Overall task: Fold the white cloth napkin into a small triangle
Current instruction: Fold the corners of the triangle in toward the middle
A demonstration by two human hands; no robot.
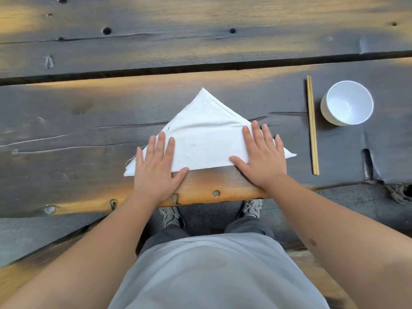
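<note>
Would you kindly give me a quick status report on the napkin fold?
Left hand and right hand flat on napkin. Napkin folded to a large triangle, lying flat. Chopsticks and cup off right, clear.

Left hand: flat, palm down, fingers straight and slightly spread, thumb angled out to the right.
Right hand: flat, palm down, fingers straight, thumb pointing left.
Arms: both bare forearms reach forward.
</note>
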